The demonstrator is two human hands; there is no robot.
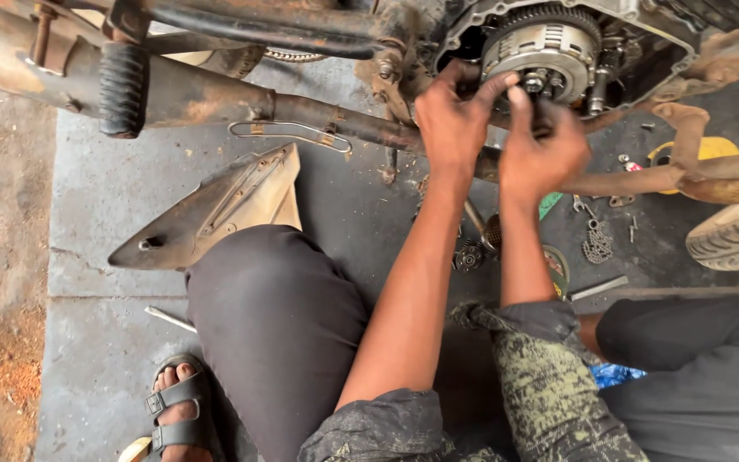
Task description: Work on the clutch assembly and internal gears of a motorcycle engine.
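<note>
Clutch assy point(543, 53) behind hands point(498, 137), exhaust pipe point(301, 115)

Head-worn view, close, steeply down, forward.

Both my arms reach forward, sleeves pushed up past the elbows. My left hand point(453, 120) and right hand point(542, 150) sit close together, fingers curled in a pinching grip.

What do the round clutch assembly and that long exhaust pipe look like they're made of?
Clutch assembly: bare metal, probably aluminium or steel, judging by its pale grey sheen and toothed rim. Exhaust pipe: likely steel, dull brown with orange rust patches. The left hand and right hand are at the clutch.
</note>
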